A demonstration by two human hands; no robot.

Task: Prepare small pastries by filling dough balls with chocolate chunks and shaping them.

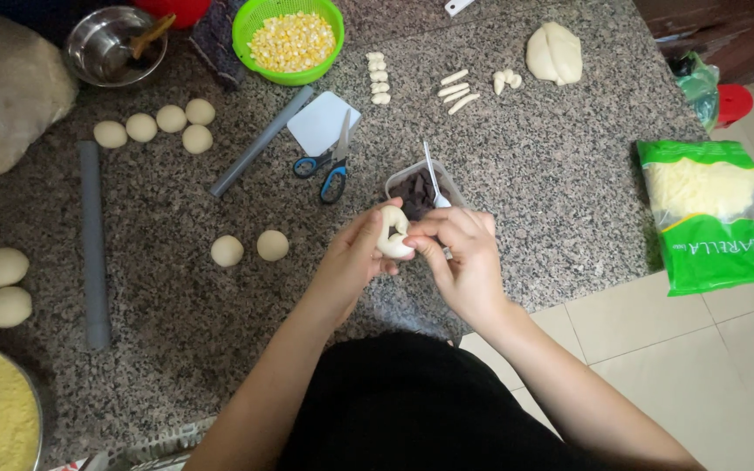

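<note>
The small pale dough ring [394,234] sits between both hands, left hand [351,259] cupping it and right hand [460,257] fingertips pinching its near edge, just near of the clear plastic tub of dark filling [415,187].

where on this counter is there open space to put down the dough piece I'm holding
Bare granite lies right of the plastic tub, up to the green cheese bag, and between the upright grey tube and the two dough balls. The back edge is crowded: steel bowl, corn basket, scissors, dough strips. Both your left hand and right hand hold the dough piece.
</note>
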